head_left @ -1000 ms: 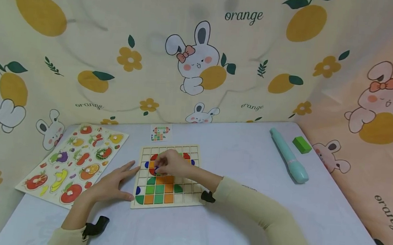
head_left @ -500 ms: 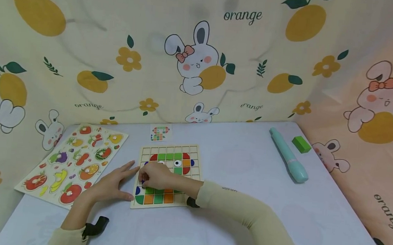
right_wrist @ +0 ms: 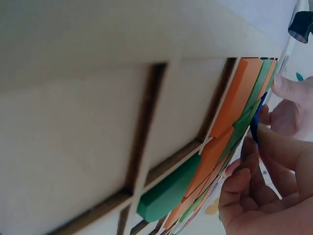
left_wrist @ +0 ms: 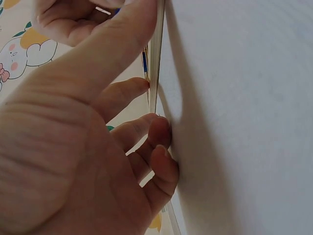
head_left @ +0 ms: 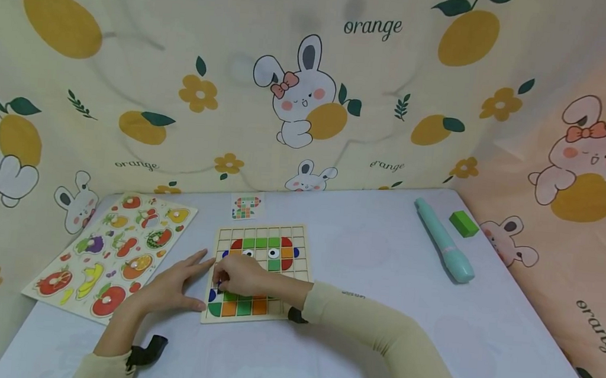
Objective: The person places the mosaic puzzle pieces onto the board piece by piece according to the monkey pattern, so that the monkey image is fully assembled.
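A wooden grid board [head_left: 232, 232] lies on the table, with red, green, orange and blue tiles and two eye tiles set in its squares. My right hand [head_left: 243, 275] is over the board's left part. In the right wrist view, its thumb and finger pinch a small blue tile [right_wrist: 255, 118] at the board's surface; the tile's full shape is hidden. My left hand [head_left: 175, 283] rests at the board's left edge with its fingers spread, and the thumb touches the near left corner. Under the right hand, several squares are out of sight.
Behind the board lies a small pattern card [head_left: 247, 206]. A fruit puzzle board [head_left: 116, 251] is at the left. Toward the right back are a mint-green tube-shaped object [head_left: 444, 241] and a green block [head_left: 463, 223]. A printed cloth [head_left: 379, 100] stands behind the table.
My right hand has moved left and toward me across the board, uncovering the eye tiles, then stayed nearly still over the last half second. My left hand keeps its place.
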`<state>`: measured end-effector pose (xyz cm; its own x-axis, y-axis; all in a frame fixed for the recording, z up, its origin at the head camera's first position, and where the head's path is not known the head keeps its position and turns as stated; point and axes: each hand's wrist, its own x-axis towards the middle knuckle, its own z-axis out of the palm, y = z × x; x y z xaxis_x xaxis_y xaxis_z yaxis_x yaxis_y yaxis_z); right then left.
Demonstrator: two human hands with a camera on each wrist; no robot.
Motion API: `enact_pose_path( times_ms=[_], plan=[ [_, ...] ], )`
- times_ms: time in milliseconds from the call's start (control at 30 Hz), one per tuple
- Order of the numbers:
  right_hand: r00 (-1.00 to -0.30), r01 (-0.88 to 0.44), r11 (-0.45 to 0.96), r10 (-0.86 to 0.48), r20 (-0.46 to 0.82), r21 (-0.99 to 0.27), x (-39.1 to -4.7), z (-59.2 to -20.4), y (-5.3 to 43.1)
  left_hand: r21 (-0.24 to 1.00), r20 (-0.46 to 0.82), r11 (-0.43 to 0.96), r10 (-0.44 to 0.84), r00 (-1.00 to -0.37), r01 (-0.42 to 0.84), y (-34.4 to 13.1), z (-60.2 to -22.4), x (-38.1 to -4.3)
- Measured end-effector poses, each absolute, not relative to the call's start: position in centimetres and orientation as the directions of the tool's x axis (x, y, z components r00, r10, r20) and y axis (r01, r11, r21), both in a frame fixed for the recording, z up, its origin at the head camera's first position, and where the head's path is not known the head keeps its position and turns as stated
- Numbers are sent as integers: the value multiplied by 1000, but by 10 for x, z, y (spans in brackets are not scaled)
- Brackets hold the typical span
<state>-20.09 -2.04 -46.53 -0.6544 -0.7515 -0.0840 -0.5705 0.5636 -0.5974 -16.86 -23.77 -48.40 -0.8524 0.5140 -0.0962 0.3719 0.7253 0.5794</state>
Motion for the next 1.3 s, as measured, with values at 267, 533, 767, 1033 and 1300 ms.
enact_pose_path(
  times_ms=[267, 533, 767, 1033, 1300],
  plan=[
    [-725, -568, 598, -689, 0, -566, -205, -465, -26, 586, -106, 727, 507, -855, 359, -237, -484, -168],
    [-702, -629, 620, -712, 0, -470, -203, -468, -39, 601, -131, 731, 490, -862, 324, -238, -484, -168],
    [-709, -628, 644, -705, -20, -436, -201, -468, -43, 605, -126, 724, 496, -859, 330, -238, -485, -168],
    [-690, -681, 662, -723, -28, -314, -202, -468, -45, 610, -117, 717, 503, -856, 338, -239, -487, -168],
    [-676, -683, 637, -736, -20, -356, -202, -470, -39, 608, -113, 715, 507, -854, 344, -240, -487, -169]
  ],
)
